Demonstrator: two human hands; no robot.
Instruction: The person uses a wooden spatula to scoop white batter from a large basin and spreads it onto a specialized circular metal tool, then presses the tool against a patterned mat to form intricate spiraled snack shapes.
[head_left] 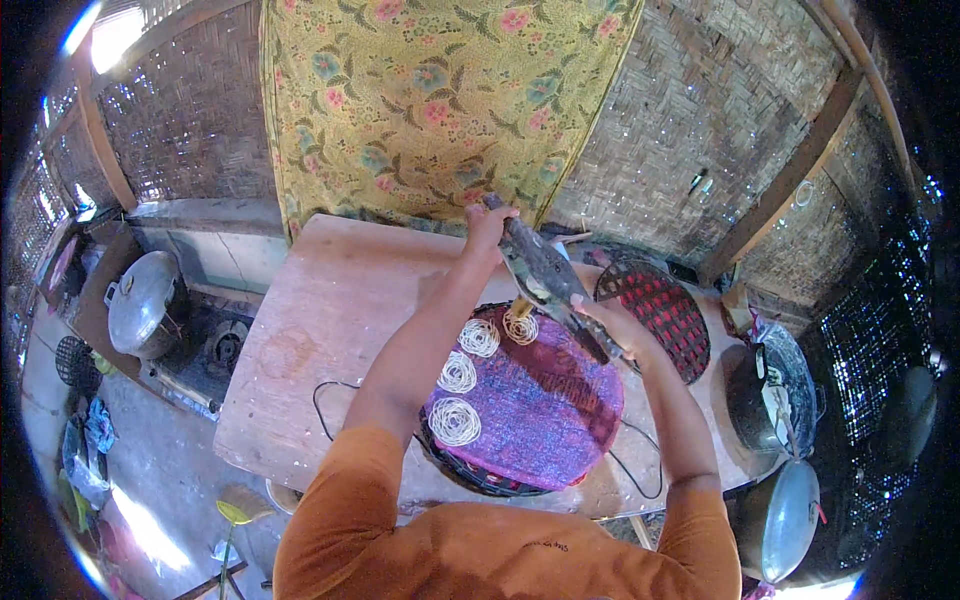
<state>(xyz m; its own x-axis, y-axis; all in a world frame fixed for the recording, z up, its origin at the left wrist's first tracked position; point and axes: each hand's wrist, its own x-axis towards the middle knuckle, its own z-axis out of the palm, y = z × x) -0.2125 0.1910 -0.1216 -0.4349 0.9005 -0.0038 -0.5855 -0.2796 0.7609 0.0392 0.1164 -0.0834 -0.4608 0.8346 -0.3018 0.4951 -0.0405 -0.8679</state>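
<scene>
Gripping noodle press (545, 280), fingers at both ends

Both arms are reaching forward from orange short sleeves, forearms bare. Left hand (487, 224) is stretching farthest out, elbow nearly straight, fingers closing around a grip. Right hand (607, 322) is sitting nearer the body, elbow bent, fingers curling shut, knuckles facing up.

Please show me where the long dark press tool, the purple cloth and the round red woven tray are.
long dark press tool (548, 280), head view, middle of its body
purple cloth (545, 410), head view, bare centre
round red woven tray (665, 310), head view, red weave
</scene>
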